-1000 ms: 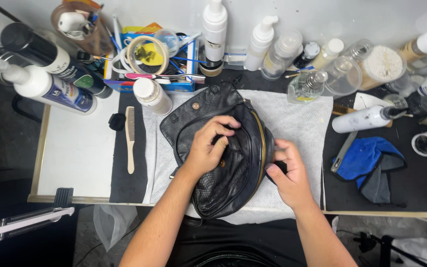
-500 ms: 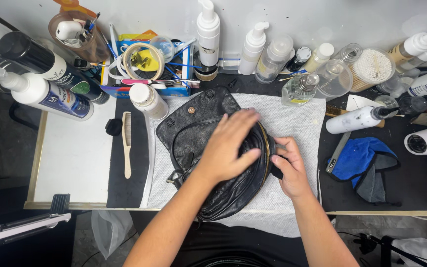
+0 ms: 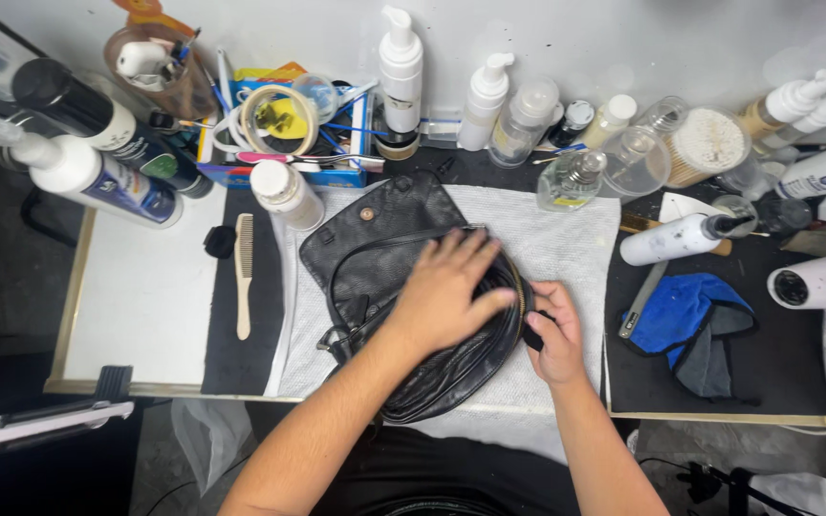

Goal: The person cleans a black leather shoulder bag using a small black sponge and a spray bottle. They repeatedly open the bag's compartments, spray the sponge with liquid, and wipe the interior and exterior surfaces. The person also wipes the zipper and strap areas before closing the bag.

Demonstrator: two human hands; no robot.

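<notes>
The single head camera looks almost straight down from close above onto the table [image 3: 145, 315], its far edge at top.

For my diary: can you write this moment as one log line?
left hand flat on black leather bag | right hand gripping its edge | white towel underneath

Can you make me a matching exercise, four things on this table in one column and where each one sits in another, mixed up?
Things:
1. left hand
2. right hand
3. wooden comb
4. blue cloth

Places:
A. black mat right of the towel
B. flat on top of the black leather bag
C. dark strip left of the towel
D. bag's right edge

Pairs: 1-B, 2-D, 3-C, 4-A
</notes>
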